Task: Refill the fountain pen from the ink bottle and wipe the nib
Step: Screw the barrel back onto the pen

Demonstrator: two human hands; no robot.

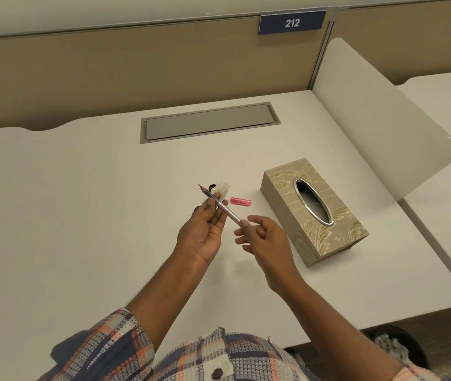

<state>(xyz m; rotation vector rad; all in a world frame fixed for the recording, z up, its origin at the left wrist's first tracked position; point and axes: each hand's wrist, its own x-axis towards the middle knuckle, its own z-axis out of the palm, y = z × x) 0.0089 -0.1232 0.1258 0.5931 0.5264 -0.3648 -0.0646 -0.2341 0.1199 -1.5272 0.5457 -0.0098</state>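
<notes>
The fountain pen (223, 207) is held slanted above the desk, its dark nib pointing up and to the left and its clear rear part bare. My left hand (203, 229) grips the pen's front section with thumb and fingertips, palm up. My right hand (264, 237) pinches the pen's rear end with its fingertips. Just behind the pen stands the small clear ink bottle (223, 188) with something black at its left; the pen and my fingers partly hide it. A pink pen part (240, 201) lies on the desk right of the bottle.
A beige patterned tissue box (312, 213) with an oval slot lies to the right of my hands. A grey cable hatch (209, 122) is set into the white desk (81, 215) farther back. A white divider panel (378, 111) stands at the right.
</notes>
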